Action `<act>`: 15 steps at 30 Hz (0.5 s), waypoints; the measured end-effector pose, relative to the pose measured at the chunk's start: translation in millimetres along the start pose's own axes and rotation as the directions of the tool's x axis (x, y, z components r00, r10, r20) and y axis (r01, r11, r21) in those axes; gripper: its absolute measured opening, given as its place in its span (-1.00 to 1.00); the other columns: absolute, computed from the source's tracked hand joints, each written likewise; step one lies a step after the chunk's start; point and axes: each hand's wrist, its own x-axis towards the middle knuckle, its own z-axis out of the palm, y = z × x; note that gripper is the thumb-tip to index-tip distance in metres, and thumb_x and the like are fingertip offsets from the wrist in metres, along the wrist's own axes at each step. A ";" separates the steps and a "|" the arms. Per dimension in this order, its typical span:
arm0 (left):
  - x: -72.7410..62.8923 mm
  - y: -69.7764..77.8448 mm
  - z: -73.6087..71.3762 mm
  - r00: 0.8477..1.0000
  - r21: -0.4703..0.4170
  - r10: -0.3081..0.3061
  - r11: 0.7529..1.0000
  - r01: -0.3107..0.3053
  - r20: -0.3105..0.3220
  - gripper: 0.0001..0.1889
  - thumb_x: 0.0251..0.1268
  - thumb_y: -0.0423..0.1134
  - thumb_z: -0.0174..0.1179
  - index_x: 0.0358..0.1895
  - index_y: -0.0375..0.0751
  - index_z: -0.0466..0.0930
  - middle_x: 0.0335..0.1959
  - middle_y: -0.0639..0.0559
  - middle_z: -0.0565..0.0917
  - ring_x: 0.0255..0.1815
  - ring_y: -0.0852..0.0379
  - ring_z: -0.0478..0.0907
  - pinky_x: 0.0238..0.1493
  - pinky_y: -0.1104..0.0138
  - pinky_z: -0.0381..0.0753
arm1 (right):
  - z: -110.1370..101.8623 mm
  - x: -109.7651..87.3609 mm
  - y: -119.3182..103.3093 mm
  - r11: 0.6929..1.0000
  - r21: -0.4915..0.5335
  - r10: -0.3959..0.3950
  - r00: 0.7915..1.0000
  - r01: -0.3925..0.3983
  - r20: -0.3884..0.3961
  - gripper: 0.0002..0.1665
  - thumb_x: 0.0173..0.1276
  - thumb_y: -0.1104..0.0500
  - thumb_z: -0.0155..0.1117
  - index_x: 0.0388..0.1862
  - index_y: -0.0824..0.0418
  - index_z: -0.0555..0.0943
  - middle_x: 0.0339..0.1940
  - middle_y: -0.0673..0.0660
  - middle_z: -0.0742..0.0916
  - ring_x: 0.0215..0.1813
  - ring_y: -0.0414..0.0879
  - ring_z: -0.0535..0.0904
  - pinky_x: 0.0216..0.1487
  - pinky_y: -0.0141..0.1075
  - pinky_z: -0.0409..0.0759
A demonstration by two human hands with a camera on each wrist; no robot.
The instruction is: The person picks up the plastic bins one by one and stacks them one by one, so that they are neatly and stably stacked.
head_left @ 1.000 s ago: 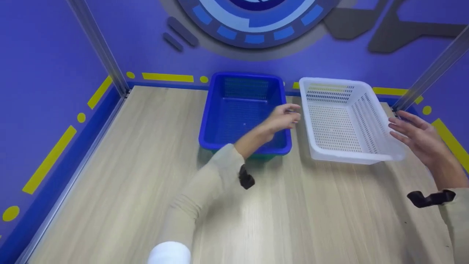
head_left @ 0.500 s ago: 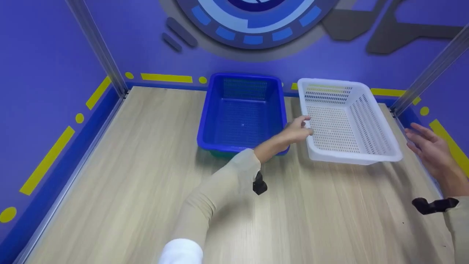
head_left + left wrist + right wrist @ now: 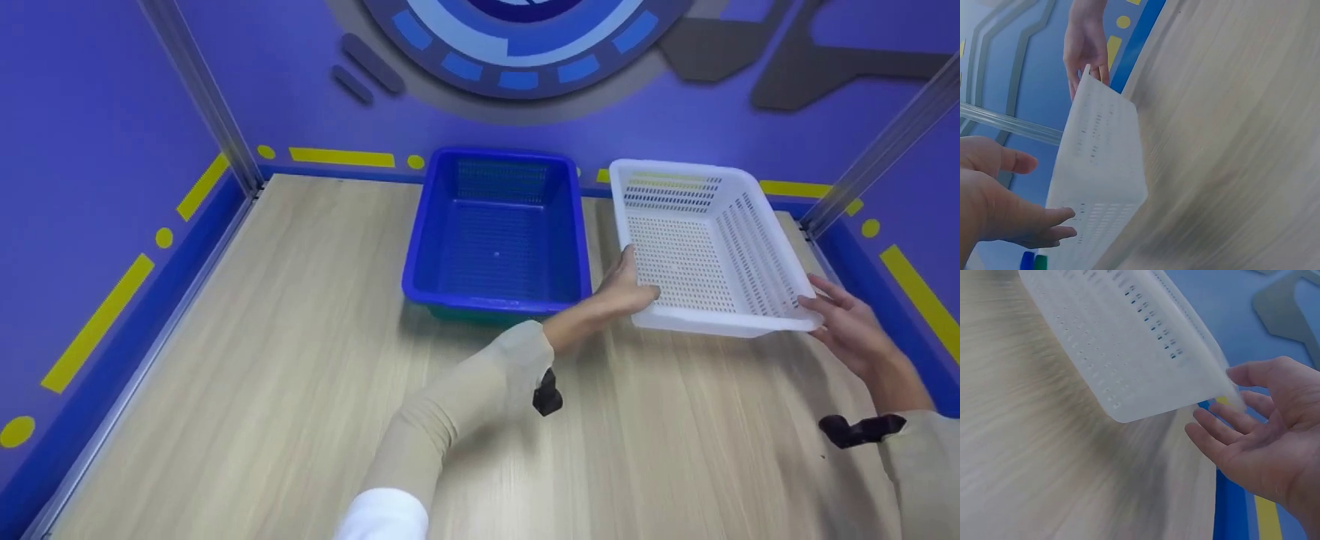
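Note:
A white perforated plastic basket (image 3: 705, 321) stands on the wooden table at the right. At its left side is my left hand (image 3: 626, 291), thumb spread from the fingers around the near left rim. In the left wrist view, that hand's fingers (image 3: 1053, 216) are fairly straight beside the outer wall, with the thumb apart from them. My right hand (image 3: 851, 326) is at the basket's near right corner. The right wrist view shows its thumb at the rim and its loosely bent fingers (image 3: 1213, 424) beside and below it; a firm grip is not visible.
A blue basket (image 3: 495, 304) stands left of the white one, with a green basket (image 3: 472, 316) showing beneath it. Blue-purple panels (image 3: 247, 90) with metal corner posts enclose the back and sides of the table (image 3: 300, 375).
My left hand moves right and then nearer along the white basket's left rim. The right hand comes in from the right to its near right corner. Both baskets stay in place.

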 end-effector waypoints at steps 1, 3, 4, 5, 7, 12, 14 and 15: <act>-0.7 -1.2 2.5 1.000 -0.008 -0.005 1.000 0.005 -0.005 -0.15 0.30 -0.45 0.22 0.61 -0.08 0.02 0.53 0.00 0.35 0.46 0.09 0.39 0.45 0.33 0.39 | 0.6 0.8 1.4 1.000 0.014 -0.006 1.000 0.006 0.013 -0.03 0.63 0.25 0.00 0.71 0.05 -0.37 -0.03 -0.28 0.70 -0.04 -0.32 0.68 -0.08 -0.41 0.72; -1.9 -4.1 7.4 1.000 -0.014 -0.016 1.000 0.016 -0.021 -0.10 0.29 -0.46 0.23 0.63 -0.09 -0.02 0.56 0.00 0.31 0.46 0.09 0.38 0.45 0.33 0.38 | 1.3 1.5 3.6 0.999 0.040 -0.023 0.999 0.021 0.046 -0.10 0.63 0.31 -0.05 0.72 -0.02 -0.26 -0.02 -0.23 0.74 -0.03 -0.27 0.70 -0.07 -0.36 0.74; -2.4 -5.6 9.7 0.999 -0.019 -0.025 1.000 0.024 -0.030 -0.08 0.29 -0.46 0.24 0.64 -0.11 -0.05 0.58 0.01 0.28 0.49 0.10 0.36 0.48 0.34 0.35 | 1.4 1.8 4.6 0.999 0.042 -0.033 0.997 0.030 0.063 -0.14 0.63 0.34 -0.08 0.70 -0.03 -0.19 -0.01 -0.22 0.74 -0.03 -0.25 0.70 -0.07 -0.34 0.74; -2.7 -6.9 11.7 0.999 -0.028 -0.032 0.999 0.031 -0.039 -0.07 0.29 -0.46 0.24 0.65 -0.12 -0.08 0.60 0.00 0.26 0.52 0.10 0.33 0.50 0.34 0.32 | 1.4 1.9 5.4 0.998 0.040 -0.043 0.996 0.040 0.079 -0.19 0.63 0.37 -0.10 0.68 -0.04 -0.14 0.01 -0.21 0.73 -0.02 -0.24 0.70 -0.06 -0.32 0.75; -2.9 -9.3 14.8 0.997 -0.054 -0.048 0.998 0.045 -0.060 -0.05 0.32 -0.46 0.21 0.67 -0.14 -0.15 0.64 -0.02 0.19 0.59 0.09 0.24 0.57 0.34 0.23 | 1.3 2.3 6.6 0.998 0.045 -0.056 0.993 0.052 0.101 -0.25 0.62 0.40 -0.13 0.62 -0.05 -0.07 0.06 -0.19 0.70 0.00 -0.21 0.70 -0.05 -0.28 0.76; -0.5 -15.1 21.8 0.985 -0.160 -0.141 0.979 0.124 -0.099 -0.10 0.38 -0.38 0.15 0.68 -0.05 -0.15 0.64 -0.03 0.20 0.63 0.07 0.17 0.62 0.29 0.14 | 2.8 3.3 10.4 0.999 0.007 -0.050 0.996 0.050 0.069 -0.25 0.58 0.43 -0.12 0.57 -0.11 0.00 0.06 -0.18 0.65 -0.04 -0.21 0.68 -0.07 -0.22 0.77; 0.3 -17.7 24.3 0.977 -0.192 -0.191 0.967 0.169 -0.099 -0.11 0.39 -0.34 0.15 0.68 0.02 -0.14 0.65 0.01 0.18 0.65 0.08 0.13 0.64 0.26 0.10 | 3.3 2.9 12.7 0.999 -0.028 -0.035 0.998 0.036 0.044 -0.28 0.57 0.44 -0.12 0.53 -0.12 0.04 0.04 -0.19 0.63 -0.06 -0.23 0.67 -0.09 -0.21 0.78; 0.4 -18.8 25.4 0.972 -0.200 -0.213 0.961 0.191 -0.097 -0.11 0.39 -0.31 0.15 0.69 0.04 -0.14 0.67 0.03 0.15 0.67 0.08 0.08 0.65 0.25 0.06 | 3.6 2.4 13.7 0.999 -0.044 -0.027 0.999 0.029 0.037 -0.28 0.56 0.44 -0.12 0.51 -0.13 0.06 0.03 -0.19 0.62 -0.06 -0.24 0.66 -0.10 -0.21 0.78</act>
